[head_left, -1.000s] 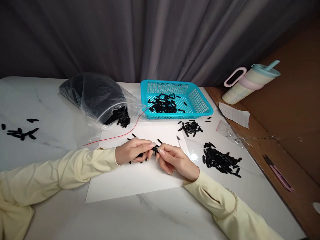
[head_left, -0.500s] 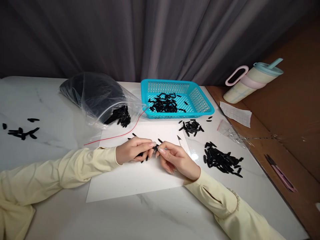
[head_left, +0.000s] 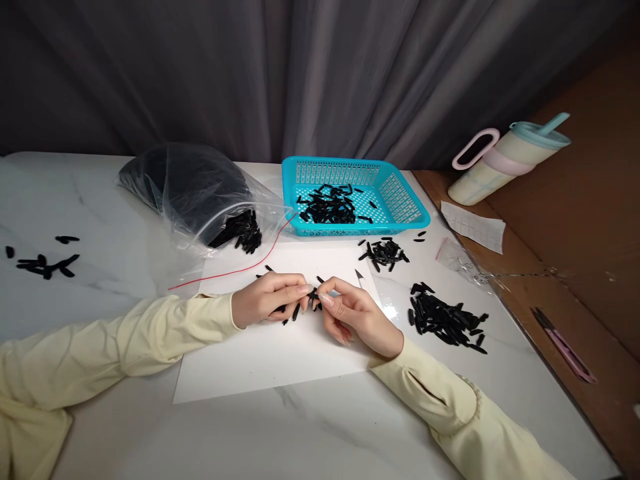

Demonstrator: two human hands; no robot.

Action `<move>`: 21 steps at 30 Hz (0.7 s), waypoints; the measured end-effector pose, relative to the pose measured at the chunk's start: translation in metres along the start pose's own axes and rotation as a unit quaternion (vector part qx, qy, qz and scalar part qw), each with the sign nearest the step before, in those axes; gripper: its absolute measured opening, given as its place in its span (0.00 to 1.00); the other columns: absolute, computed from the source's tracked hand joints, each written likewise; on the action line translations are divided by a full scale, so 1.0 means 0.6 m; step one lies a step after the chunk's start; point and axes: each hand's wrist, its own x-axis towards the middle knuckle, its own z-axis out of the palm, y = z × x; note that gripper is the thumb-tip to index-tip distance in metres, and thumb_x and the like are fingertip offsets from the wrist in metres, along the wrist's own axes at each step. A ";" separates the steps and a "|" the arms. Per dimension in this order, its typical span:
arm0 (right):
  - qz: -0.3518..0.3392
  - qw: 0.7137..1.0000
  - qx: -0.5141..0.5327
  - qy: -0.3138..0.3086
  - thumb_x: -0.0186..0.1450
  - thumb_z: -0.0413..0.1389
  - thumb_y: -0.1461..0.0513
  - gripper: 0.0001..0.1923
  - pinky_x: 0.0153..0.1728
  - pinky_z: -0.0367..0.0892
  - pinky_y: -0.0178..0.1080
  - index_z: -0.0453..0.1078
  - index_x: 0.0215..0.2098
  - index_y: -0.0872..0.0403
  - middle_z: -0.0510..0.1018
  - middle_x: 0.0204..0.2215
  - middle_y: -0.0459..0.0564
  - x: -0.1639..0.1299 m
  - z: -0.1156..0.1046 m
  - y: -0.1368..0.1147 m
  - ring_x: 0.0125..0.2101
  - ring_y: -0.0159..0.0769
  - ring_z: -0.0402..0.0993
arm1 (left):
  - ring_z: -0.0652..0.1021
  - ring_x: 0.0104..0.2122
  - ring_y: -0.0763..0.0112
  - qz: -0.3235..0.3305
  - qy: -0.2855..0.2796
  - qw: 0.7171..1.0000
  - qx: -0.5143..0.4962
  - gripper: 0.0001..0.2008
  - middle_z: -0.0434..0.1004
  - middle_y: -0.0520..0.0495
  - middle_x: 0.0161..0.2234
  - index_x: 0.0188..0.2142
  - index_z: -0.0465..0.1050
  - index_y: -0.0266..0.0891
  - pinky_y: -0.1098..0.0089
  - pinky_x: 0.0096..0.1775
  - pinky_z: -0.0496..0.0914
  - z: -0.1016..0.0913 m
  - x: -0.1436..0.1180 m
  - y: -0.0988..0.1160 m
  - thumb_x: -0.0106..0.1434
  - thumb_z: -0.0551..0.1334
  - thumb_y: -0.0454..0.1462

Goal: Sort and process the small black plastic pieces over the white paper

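My left hand [head_left: 270, 301] and my right hand [head_left: 356, 317] meet over a white sheet of paper [head_left: 270, 353] on the marble table. Between their fingertips they pinch a small black piece [head_left: 313, 294]. A few more small black pieces [head_left: 295, 312] lie under and beside my left fingers. A thin blade [head_left: 361, 278] sticks out behind my right hand, and I cannot tell whether that hand holds it. Both arms wear pale yellow sleeves.
A turquoise basket [head_left: 400, 200] holds several black pieces. A clear bag [head_left: 195, 193] spills more. Piles lie at the right [head_left: 445, 320], before the basket [head_left: 383, 253] and far left [head_left: 43, 263]. A tumbler [head_left: 505, 163], a paper slip [head_left: 473, 227] and a pink tool [head_left: 565, 347] sit on the brown surface.
The hands have stayed together on the black piece, with the fingers shifting only slightly. The view has drifted a little.
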 end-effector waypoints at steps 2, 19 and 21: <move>-0.002 1.000 0.005 -0.002 0.65 0.49 0.54 0.11 0.13 0.49 0.27 0.58 0.33 0.53 0.63 0.09 0.34 -0.001 -0.001 0.001 0.09 0.22 0.50 | 0.52 0.10 0.83 0.001 0.002 1.000 -0.003 0.14 0.53 0.61 0.09 0.27 0.64 0.35 0.77 0.16 0.49 0.000 0.000 0.000 0.63 0.51 0.43; -0.005 1.000 0.012 0.001 0.65 0.49 0.53 0.12 0.13 0.49 0.27 0.60 0.32 0.53 0.63 0.10 0.35 0.001 0.000 0.003 0.10 0.23 0.49 | 0.54 0.10 0.82 -0.002 -0.004 1.000 0.014 0.17 0.54 0.61 0.09 0.26 0.64 0.35 0.76 0.15 0.49 0.000 -0.001 0.001 0.63 0.51 0.45; -0.003 1.000 0.014 0.002 0.65 0.49 0.53 0.12 0.13 0.49 0.27 0.60 0.32 0.53 0.63 0.10 0.36 0.001 0.000 0.003 0.10 0.23 0.50 | 0.54 0.10 0.83 -0.004 -0.004 1.000 0.013 0.17 0.54 0.61 0.10 0.26 0.63 0.35 0.76 0.15 0.49 0.000 -0.001 0.001 0.63 0.51 0.45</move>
